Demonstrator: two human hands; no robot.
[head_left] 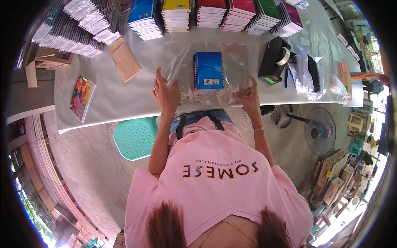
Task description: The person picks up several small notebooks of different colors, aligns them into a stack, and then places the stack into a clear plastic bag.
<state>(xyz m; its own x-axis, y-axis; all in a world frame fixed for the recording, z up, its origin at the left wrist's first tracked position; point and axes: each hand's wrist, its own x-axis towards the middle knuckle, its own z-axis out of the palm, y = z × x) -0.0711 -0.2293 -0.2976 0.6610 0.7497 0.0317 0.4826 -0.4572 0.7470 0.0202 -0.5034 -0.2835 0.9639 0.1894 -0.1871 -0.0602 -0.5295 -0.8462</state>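
A blue spiral-bound notebook (209, 70) with a white label lies on a clear plastic sheet (186, 89) in front of me; whether more notebooks lie under it I cannot tell. At the sheet's left side is my left hand (166, 94), its index finger stretched out and its thumb apart from it. My right hand (249, 98) is at the sheet's right side, with thumb and curled fingers closed on the plastic near its edge. Neither hand touches the notebook.
Stacks of colored notebooks (178, 18) line the table's far side. A black tape dispenser (273, 62) stands right, beside plastic-wrapped notebooks (308, 74). To the left are a brown envelope (125, 60), a colorful booklet (82, 98) and wrapped stacks (74, 35). A green stool (134, 138) stands below.
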